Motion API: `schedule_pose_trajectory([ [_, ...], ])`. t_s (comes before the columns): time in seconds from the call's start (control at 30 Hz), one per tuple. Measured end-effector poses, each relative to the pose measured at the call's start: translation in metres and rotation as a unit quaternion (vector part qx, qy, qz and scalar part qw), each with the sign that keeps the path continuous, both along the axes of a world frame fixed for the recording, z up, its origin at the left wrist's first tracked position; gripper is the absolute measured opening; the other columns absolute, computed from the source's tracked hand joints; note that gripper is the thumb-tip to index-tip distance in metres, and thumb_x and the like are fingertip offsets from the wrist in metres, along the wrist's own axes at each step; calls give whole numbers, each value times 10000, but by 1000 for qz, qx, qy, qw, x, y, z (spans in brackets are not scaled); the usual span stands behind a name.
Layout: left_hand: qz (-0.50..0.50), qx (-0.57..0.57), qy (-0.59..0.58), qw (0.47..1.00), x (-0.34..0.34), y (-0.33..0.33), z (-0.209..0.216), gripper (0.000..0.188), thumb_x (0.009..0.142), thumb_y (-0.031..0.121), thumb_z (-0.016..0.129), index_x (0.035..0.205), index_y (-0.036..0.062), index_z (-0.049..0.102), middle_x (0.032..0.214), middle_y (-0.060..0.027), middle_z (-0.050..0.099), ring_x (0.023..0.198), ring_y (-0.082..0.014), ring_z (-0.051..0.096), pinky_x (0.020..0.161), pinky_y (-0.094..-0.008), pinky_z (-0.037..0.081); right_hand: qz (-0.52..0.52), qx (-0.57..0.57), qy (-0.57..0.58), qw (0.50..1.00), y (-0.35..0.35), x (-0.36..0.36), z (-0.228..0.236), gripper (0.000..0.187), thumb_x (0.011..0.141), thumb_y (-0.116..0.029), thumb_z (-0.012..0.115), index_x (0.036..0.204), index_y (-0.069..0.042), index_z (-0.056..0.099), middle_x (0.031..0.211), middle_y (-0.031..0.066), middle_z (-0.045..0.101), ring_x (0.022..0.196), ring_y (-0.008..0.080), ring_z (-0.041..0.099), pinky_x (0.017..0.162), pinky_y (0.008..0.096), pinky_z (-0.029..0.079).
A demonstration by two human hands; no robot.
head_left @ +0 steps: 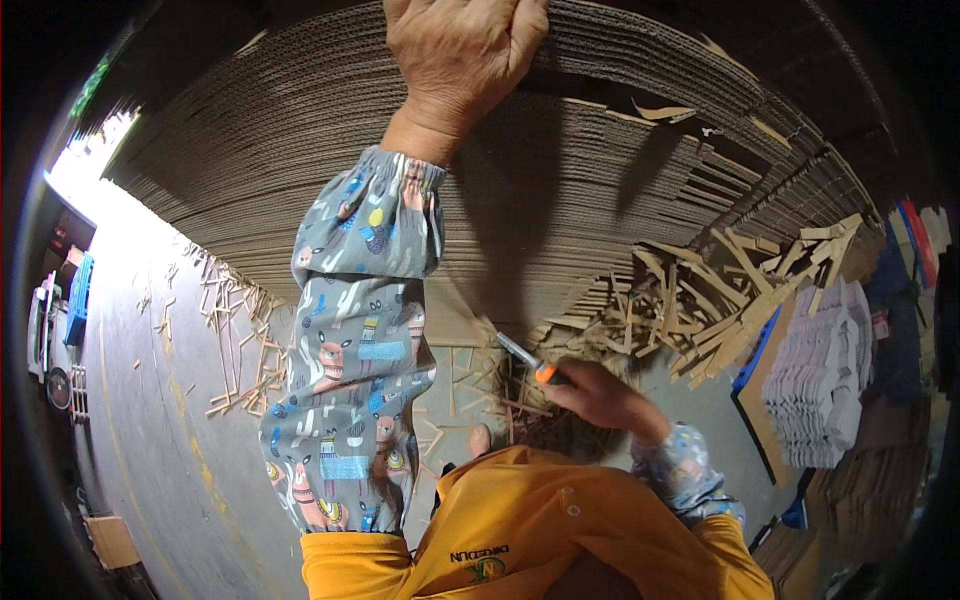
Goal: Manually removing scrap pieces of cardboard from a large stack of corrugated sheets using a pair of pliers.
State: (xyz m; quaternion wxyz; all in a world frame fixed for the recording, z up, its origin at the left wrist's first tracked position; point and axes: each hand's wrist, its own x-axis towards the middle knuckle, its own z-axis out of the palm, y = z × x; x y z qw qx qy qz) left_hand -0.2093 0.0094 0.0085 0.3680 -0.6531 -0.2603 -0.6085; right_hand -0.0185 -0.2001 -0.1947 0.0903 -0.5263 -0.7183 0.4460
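Observation:
A tall stack of corrugated cardboard sheets (pixel 330 130) rises in front of me, its layered edges facing me. At its upper part my left hand (pixel 465 45) is closed, the fingers bent against the cardboard; the picture's top edge cuts off the fingertips. Lower down, my right hand (pixel 600 395) is wrapped round the dark grip of a hammer-like tool (pixel 518 350) with a silver shaft and an orange band. Its far end is smeared by motion, close to the stack's lower face. Patterned grey sleeve covers are on both my forearms.
Cardboard offcut strips (pixel 720 300) heap against the stack's right foot. More scraps (pixel 240 340) litter the grey floor (pixel 150 420) at left. A pile of white shaped sheets (pixel 820 370) stands on the right, and a blue crate (pixel 78 300) far left.

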Motion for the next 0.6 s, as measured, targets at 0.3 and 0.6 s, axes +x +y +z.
schedule_pose_trajectory([
  [0.3, -282, 67, -117, 950, 12, 24, -5, 125, 863, 181, 568, 776, 94, 551, 747, -65, 490, 747, -256, 487, 738, -372, 363, -216, 199, 191, 937, 90, 4, 157, 291, 856, -245, 521, 900, 30, 607, 638, -11, 501, 556, 78, 448, 508, 258, 353],
  [0.6, 9, -5, 46, 999, -13, 1, -4, 112, 844, 174, 556, 779, 83, 564, 746, -70, 511, 712, -255, 489, 704, -369, 363, -314, 82, 324, 889, 32, 1, 84, 297, 921, -277, 458, 788, -23, 536, 639, 13, 515, 533, 85, 440, 480, 246, 349],
])
